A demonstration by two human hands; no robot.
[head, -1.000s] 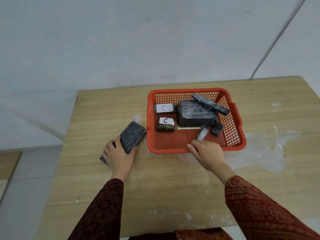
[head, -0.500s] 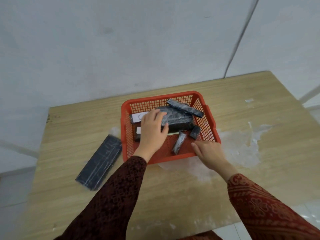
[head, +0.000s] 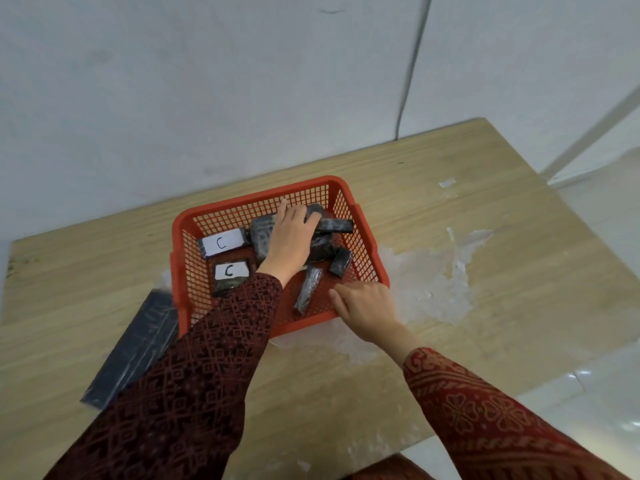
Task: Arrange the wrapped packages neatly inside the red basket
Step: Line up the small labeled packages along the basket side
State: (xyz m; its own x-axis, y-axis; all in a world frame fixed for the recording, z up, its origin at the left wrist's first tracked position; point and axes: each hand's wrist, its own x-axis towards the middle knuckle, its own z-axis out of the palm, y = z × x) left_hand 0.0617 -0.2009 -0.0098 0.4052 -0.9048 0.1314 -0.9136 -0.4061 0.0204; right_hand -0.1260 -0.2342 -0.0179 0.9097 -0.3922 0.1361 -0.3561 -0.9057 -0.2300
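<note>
A red basket [head: 177, 265] stands on the wooden table [head: 485, 341]. It holds two packages with white "C" labels [head: 223, 242] [head: 230, 271], a large dark block [head: 261, 237], a long thin package [head: 337, 225] lying across it, a small package [head: 341, 261] and a narrow one [head: 308, 287]. My left hand [head: 292, 237] reaches into the basket, lying over the block with its fingers curled on the near end of the long thin package. My right hand [head: 367, 306] holds the basket's near rim. A flat dark package [head: 138, 344] lies on the table left of the basket.
White patches mark the tabletop [head: 433, 289] right of the basket. A pale wall [head: 242, 98] rises just behind the table. The table's right edge drops to a light floor [head: 606, 393].
My left hand let go of the flat package on the table, reached into the basket, and has shifted right from the block onto the long thin package. The right hand stayed on the rim.
</note>
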